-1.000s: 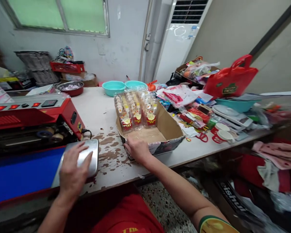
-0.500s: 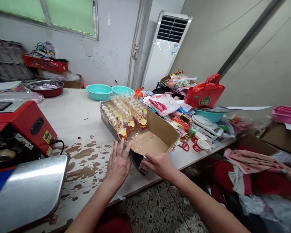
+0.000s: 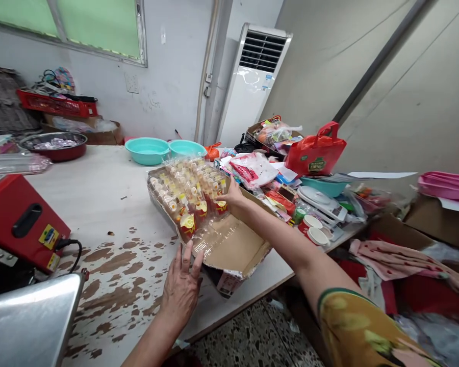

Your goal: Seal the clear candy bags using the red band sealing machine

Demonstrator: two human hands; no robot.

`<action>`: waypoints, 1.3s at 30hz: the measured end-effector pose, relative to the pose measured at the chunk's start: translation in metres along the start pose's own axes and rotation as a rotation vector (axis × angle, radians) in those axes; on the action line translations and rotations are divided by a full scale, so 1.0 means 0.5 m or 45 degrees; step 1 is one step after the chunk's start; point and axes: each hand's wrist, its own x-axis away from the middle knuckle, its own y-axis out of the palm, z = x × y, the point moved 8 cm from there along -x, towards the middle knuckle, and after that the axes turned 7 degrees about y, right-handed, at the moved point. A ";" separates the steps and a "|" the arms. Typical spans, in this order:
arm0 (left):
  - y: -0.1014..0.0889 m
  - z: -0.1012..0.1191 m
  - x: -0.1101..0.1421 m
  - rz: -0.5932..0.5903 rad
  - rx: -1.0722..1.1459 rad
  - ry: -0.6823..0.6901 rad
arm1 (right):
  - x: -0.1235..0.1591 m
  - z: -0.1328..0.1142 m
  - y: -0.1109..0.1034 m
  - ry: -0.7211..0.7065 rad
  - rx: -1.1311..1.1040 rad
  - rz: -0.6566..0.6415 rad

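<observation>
A shallow cardboard box [image 3: 235, 244] lies on the table, its near right part bare inside. Rows of clear plastic packets [image 3: 191, 186], with pale round pieces and red-and-yellow ends, fill its far left part. My right hand [image 3: 233, 199] reaches across the box to the packets' right end, thumb and fingers apart, touching or almost touching the rightmost packet; its far fingers are partly hidden. At the box's near left edge, my left hand [image 3: 182, 285] rests with spread fingers, the tips against the cardboard.
To the left stand a red machine [image 3: 26, 224] and a metal plate [image 3: 34, 316]. Turquoise basins [image 3: 147, 151] sit at the back. Right of the box are paper cups [image 3: 317, 236], a white scale [image 3: 321, 204], a red bag [image 3: 315, 153] and assorted packets. The table's near edge borders the floor.
My right hand has left the box's near edge and moved forward to the packets' right end. My left hand stays at the near left edge, while the view has shifted slightly.
</observation>
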 end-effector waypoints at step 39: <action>-0.359 -0.263 0.050 0.597 1.781 -1.125 | 0.502 -0.479 0.096 -0.962 -0.464 -0.339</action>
